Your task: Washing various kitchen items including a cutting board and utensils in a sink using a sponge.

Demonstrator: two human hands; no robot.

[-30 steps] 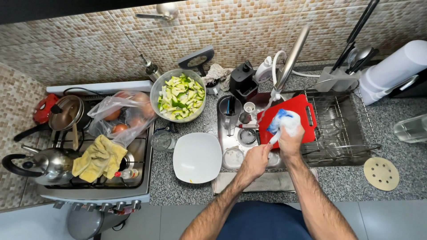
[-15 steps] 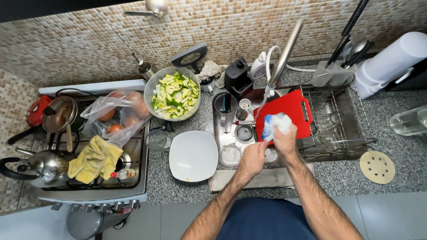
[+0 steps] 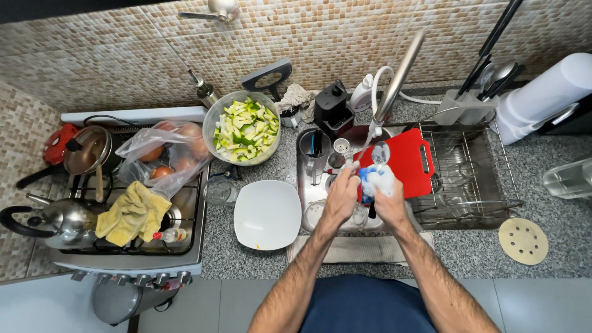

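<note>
Both my hands meet over the sink [image 3: 306,185], just below the tap [image 3: 398,80]. My right hand [image 3: 390,206] is closed around a blue and white sponge [image 3: 374,180]. A metal spoon [image 3: 380,152] sticks up out of the sponge, with its bowl under the spout. My left hand [image 3: 341,196] presses in from the left, its fingers closed on the spoon's handle, which is mostly hidden by the sponge. Several cups and small dishes lie in the sink under my hands.
A red cutting board [image 3: 410,161] leans on the wire dish rack [image 3: 475,179] to the right. A white plate [image 3: 268,214] and a bowl of chopped green vegetables [image 3: 242,127] stand left of the sink. The stove holds a kettle [image 3: 61,217], a yellow cloth [image 3: 132,211] and a bagged tomatoes [image 3: 166,157].
My right hand has brought the sponge left, off the cutting board and under the tap. My left hand rose to meet it, and the spoon now shows above the sponge.
</note>
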